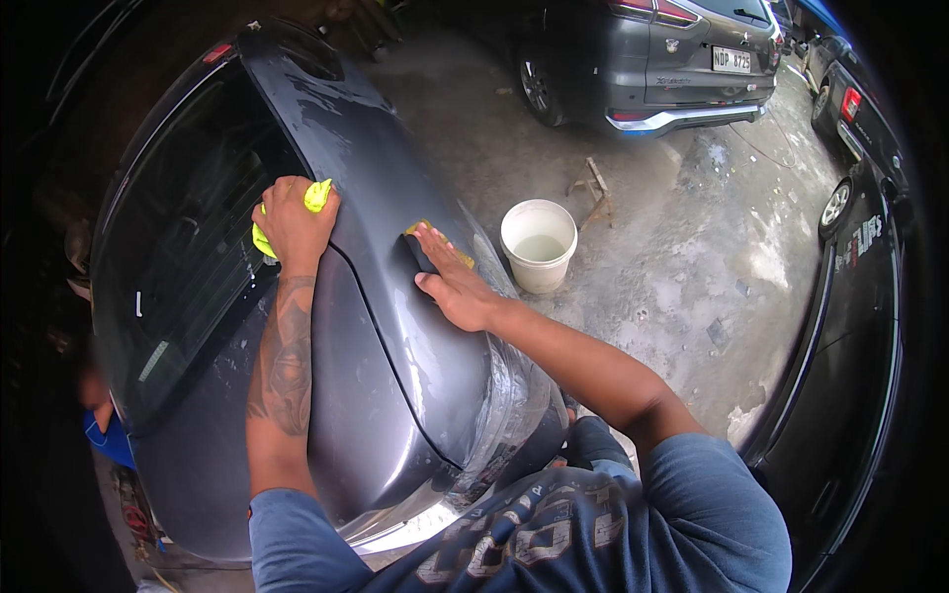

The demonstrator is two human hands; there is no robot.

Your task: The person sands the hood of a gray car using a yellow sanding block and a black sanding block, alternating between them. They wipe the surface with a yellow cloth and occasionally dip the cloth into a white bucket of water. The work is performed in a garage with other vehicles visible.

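A dark grey car (356, 395) fills the left side, its rear end nearest me. My left hand (294, 222) is closed round a crumpled neon-yellow cloth (317, 195) at the edge of the rear window (198, 227). Below and to the right of it, my right hand (450, 282) lies over a yellow pad (467, 259) on the car's curved side panel. The fingers are stretched along the pad and press it to the paint. Most of the pad is hidden under them, so its exact kind is unclear. Wet, dull streaks mark the panel farther up.
A white bucket (539, 247) holding cloudy liquid stands on the concrete floor, right of the car. Behind it is a small stand (595, 188). A grey car (682, 74) is parked at the back, a black vehicle (840, 376) at the right. Clear plastic film (514, 395) covers the tail light.
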